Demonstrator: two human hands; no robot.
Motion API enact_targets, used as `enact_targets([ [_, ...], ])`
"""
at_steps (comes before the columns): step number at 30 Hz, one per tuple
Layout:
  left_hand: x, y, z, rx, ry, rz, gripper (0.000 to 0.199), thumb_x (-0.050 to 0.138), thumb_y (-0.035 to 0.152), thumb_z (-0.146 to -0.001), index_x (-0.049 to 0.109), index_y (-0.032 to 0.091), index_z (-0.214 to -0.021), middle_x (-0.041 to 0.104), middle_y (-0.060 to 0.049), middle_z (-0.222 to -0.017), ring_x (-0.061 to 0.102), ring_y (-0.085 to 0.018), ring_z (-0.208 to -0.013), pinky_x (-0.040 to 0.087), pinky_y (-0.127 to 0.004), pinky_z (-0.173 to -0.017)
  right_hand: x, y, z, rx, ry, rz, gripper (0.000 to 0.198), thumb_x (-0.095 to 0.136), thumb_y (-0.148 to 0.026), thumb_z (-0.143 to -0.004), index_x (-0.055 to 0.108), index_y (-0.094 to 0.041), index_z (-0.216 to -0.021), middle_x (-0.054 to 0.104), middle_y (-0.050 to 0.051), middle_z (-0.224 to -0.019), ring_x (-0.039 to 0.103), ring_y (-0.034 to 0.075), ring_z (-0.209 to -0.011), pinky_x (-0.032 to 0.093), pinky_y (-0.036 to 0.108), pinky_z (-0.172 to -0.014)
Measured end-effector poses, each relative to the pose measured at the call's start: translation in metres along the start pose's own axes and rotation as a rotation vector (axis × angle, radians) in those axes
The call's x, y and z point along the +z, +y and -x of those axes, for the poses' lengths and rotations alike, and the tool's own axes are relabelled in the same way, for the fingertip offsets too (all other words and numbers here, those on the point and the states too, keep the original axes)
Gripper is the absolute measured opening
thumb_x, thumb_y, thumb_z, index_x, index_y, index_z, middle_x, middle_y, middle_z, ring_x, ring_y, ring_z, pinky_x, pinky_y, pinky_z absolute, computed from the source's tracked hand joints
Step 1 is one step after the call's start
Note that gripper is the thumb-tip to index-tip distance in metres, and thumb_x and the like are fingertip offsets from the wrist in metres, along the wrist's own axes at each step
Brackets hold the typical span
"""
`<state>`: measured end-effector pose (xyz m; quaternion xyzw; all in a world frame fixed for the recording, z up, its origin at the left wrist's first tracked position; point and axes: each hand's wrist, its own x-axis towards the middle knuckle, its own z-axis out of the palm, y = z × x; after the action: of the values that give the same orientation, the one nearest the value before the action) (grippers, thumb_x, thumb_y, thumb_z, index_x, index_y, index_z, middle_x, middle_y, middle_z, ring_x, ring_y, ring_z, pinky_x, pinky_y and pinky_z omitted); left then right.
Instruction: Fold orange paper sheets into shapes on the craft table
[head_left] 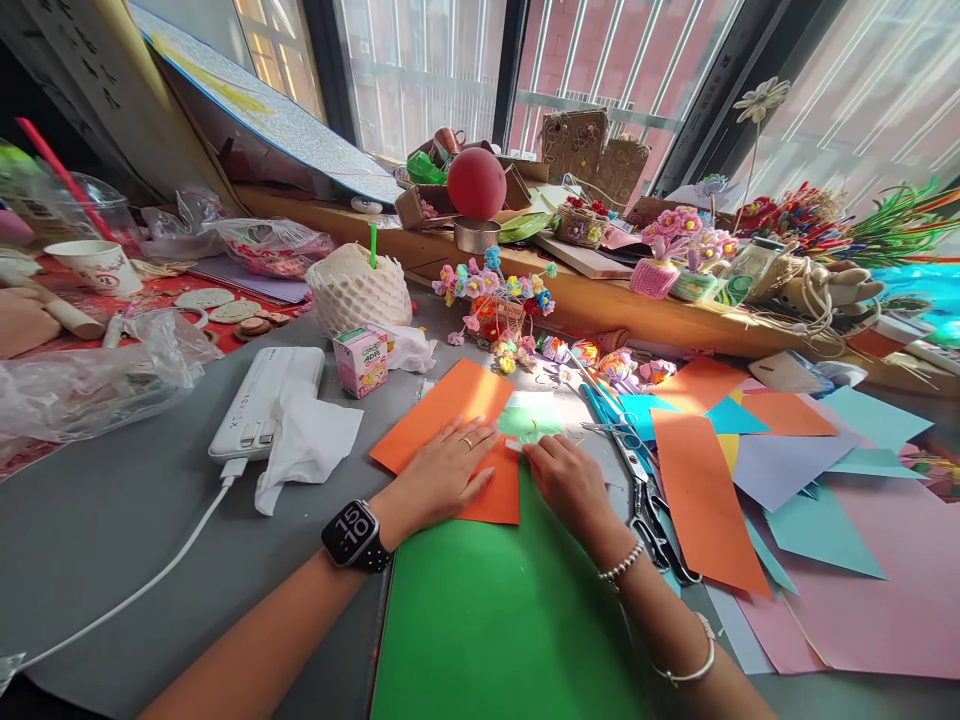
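My left hand [448, 470] lies flat with fingers stretched on a sheet of orange paper [420, 425]. The paper rests partly on a green sheet or board [495, 620]. At the orange paper's right edge, my right hand [566, 485] is closed, fingertips pinched beside a small pale strip [513, 444]; what the fingers grip is too small to make out. Just beyond them is a light green patch [536, 415] in sunlight. To the right of my right hand lie large scissors [637, 480] with black handles.
Coloured paper sheets [817, 520] overlap at right. A white power bank [270, 400] with a cable, a tissue [311, 445], a pink box [360, 362] and a coconut [358, 290] stand left. Crocheted flowers [495, 290] and a red ball [476, 184] are toward the window.
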<state>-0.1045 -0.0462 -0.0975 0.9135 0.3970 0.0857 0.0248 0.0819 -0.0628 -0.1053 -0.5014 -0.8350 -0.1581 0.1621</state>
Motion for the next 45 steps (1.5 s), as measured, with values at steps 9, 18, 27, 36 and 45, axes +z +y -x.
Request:
enact_targets([
  [9, 0.004, -0.001, 0.000, 0.009, 0.050, -0.010, 0.042, 0.029, 0.032, -0.087, 0.038, 0.015, -0.125, 0.039, -0.005, -0.132, 0.029, -0.019, -0.123, 0.022, -0.038, -0.103, -0.008, 0.005, 0.019, -0.189, 0.079, -0.059, 0.016, 0.045, -0.012, -0.081, 0.060, -0.016, -0.076, 0.055, 0.001, -0.060, 0.045, 0.014, -0.057, 0.028, 0.026, -0.050],
  [18, 0.004, 0.000, 0.000, -0.017, 0.051, 0.018, 0.043, 0.032, 0.031, -0.086, 0.037, 0.015, -0.125, 0.040, -0.005, -0.131, 0.030, -0.019, -0.123, 0.022, -0.038, -0.103, -0.024, -0.002, 0.037, -0.324, 0.000, -0.064, 0.017, 0.042, -0.012, -0.084, 0.059, -0.015, -0.084, 0.054, 0.001, -0.060, 0.043, 0.014, -0.056, 0.029, 0.027, -0.048],
  [27, 0.004, 0.000, 0.001, -0.018, 0.059, 0.047, 0.048, 0.034, 0.041, -0.084, 0.038, 0.017, -0.125, 0.040, -0.005, -0.131, 0.029, -0.020, -0.124, 0.020, -0.038, -0.103, -0.032, -0.005, 0.054, -0.334, -0.034, -0.200, 0.019, 0.038, -0.013, -0.086, 0.056, -0.014, -0.093, 0.060, 0.003, -0.069, 0.050, 0.013, -0.062, 0.038, 0.025, -0.055],
  [36, 0.002, 0.002, 0.002, -0.020, 0.050, 0.033, 0.050, 0.033, 0.043, -0.084, 0.036, 0.016, -0.126, 0.038, -0.005, -0.132, 0.028, -0.020, -0.124, 0.019, -0.038, -0.103, -0.043, 0.002, 0.048, -0.230, -0.079, -0.419, 0.017, 0.046, -0.014, -0.082, 0.062, -0.019, -0.085, 0.061, 0.001, -0.064, 0.052, 0.013, -0.059, 0.039, 0.023, -0.051],
  [45, -0.001, 0.001, 0.003, -0.001, 0.056, 0.033, 0.049, 0.032, 0.043, -0.084, 0.038, 0.016, -0.125, 0.041, -0.006, -0.130, 0.031, -0.020, -0.122, 0.021, -0.037, -0.103, -0.014, 0.008, 0.002, 0.195, 0.060, -0.264, 0.014, 0.050, -0.014, -0.078, 0.063, -0.017, -0.079, 0.063, 0.004, -0.071, 0.055, 0.017, -0.069, 0.038, 0.025, -0.058],
])
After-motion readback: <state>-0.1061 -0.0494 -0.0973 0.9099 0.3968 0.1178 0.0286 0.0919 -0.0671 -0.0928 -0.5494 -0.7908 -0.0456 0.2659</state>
